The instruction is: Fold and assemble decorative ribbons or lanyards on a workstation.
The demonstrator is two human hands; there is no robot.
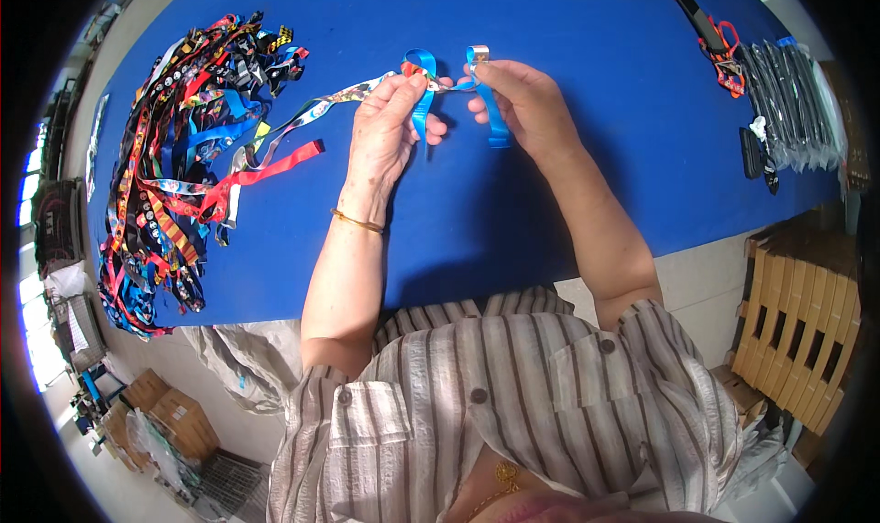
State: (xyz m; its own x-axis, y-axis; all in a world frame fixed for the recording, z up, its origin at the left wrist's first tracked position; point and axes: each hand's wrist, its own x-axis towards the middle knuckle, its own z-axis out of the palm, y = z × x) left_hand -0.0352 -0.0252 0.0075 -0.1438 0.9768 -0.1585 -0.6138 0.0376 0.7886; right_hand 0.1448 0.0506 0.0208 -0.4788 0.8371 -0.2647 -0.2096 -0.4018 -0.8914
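Above the blue table (550,10), my left hand (389,120) pinches a looped blue ribbon (420,124) between thumb and fingers. A colourful printed strap (335,97) runs from this hand leftward to the heap. My right hand (532,109) has its thumb and forefinger closed on a second blue ribbon piece (498,127), with a small loop above the fingertips and a tail hanging below. A short twisted stretch of ribbon spans the gap between the two hands. Whether all these pieces are one strap, I cannot tell.
A large heap of printed straps (151,184) covers the table's left side, with a red strap end (298,156) poking out. At the right lie red-handled scissors (727,42), a stack of dark plastic-wrapped packs (788,106) and a small black object (752,154). Cardboard boxes (179,418) stand on the floor.
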